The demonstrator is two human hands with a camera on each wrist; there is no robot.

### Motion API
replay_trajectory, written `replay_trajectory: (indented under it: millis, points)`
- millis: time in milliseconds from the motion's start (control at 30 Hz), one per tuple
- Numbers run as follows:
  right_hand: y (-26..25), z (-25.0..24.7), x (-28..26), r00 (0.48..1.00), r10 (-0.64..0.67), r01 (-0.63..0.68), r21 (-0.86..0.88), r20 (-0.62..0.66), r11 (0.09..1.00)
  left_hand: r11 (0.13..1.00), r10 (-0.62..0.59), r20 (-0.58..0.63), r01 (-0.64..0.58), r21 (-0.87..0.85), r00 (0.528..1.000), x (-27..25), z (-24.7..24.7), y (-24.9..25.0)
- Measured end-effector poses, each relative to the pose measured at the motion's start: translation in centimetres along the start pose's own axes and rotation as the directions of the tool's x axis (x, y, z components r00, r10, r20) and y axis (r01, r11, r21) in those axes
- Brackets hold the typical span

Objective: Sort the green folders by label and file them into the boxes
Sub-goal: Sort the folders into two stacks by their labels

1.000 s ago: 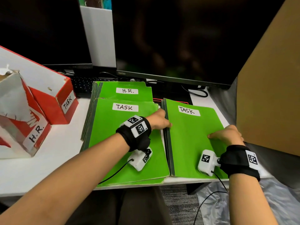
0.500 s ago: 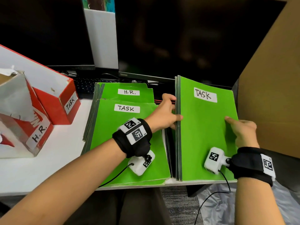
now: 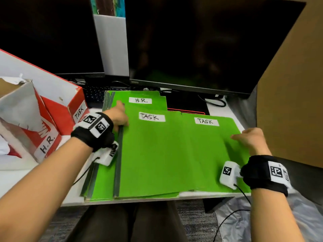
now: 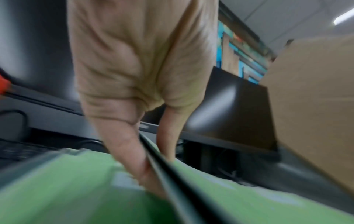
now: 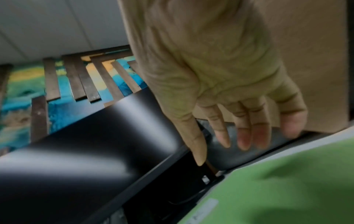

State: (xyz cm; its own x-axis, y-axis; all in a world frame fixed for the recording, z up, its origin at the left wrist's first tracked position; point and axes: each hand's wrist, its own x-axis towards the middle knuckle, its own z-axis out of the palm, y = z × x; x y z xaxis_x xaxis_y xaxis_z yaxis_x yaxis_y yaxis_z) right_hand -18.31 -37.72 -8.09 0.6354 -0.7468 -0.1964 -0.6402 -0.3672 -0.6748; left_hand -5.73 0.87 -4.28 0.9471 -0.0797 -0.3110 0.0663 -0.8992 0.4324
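Green folders cover the desk middle. Two labelled TASK lie side by side and overlap; which is on top I cannot tell. An H.R. folder peeks out behind them. My left hand pinches the dark spine of the left TASK folder between thumb and fingers. Fingers loose and spread, my right hand hovers at the right TASK folder's right edge and holds nothing. At the left stand two red-and-white boxes, marked TASK and H.R..
Two dark monitors stand close behind the folders, with a keyboard under the left one. A brown cardboard panel walls off the right side. The desk's front edge runs just below the folders.
The right TASK stack, tilted up on its spine half a second ago, now lies flat and has shifted left over the left pile. My left hand moved left with the spine; my right hand let go.
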Motion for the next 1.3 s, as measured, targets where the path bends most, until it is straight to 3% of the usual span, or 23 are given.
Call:
replay_trajectory:
  millis: [100, 200, 333, 433, 533, 667, 867, 967, 1133, 1300]
  points:
    - [1.1, 0.5, 0.6, 0.991, 0.134, -0.135, -0.157, -0.017, 0.978, 0.986, -0.088, 0.027, 0.083, 0.145, 0.996, 0.4, -0.5, -2.0]
    - [0.8, 1.0, -0.1, 0.982, 0.189, -0.184, -0.239, -0.002, 0.953, 0.962, -0.133, -0.005, 0.131, 0.24, 0.991, 0.3, -1.1, -2.1]
    - [0.5, 1.0, -0.6, 0.972, 0.234, -0.229, -0.344, -0.027, 0.911, 0.941, -0.077, -0.137, 0.117, 0.318, 0.988, -0.2, -0.7, -0.3]
    - [0.9, 1.0, -0.2, 0.971, 0.237, -0.233, -0.358, -0.032, 0.904, 0.988, 0.148, -0.062, -0.145, 0.053, 0.987, -0.4, 0.8, 2.6]
    - [1.0, 0.9, -0.2, 0.97, 0.241, -0.233, -0.365, -0.024, 0.901, 0.93, 0.325, 0.17, -0.281, -0.237, 0.93, -2.0, 3.3, 5.9]
    - [1.0, 1.0, -0.1, 0.97, 0.241, -0.235, -0.363, -0.029, 0.902, 0.915, 0.359, 0.333, -0.257, -0.312, 0.872, -2.9, 8.2, 9.5]
    - [0.9, 1.0, 0.0, 0.97, 0.241, -0.232, -0.367, -0.021, 0.901, 0.922, 0.282, 0.29, -0.175, -0.346, 0.914, -2.0, 10.0, 11.1]
    - [0.8, 1.0, -0.1, 0.97, 0.241, -0.231, -0.361, -0.019, 0.904, 0.884, 0.268, 0.3, -0.109, -0.455, 0.915, -2.1, 10.1, 11.2]
    - [0.9, 0.9, -0.3, 0.97, 0.242, -0.229, -0.362, -0.011, 0.904, 0.898, 0.27, 0.267, -0.142, -0.416, 0.925, -2.2, 10.6, 11.7]
    - [1.3, 0.8, -0.3, 0.97, 0.242, -0.238, -0.319, -0.027, 0.918, 0.851, 0.231, 0.272, -0.058, -0.522, 0.934, -1.8, 10.4, 11.7]
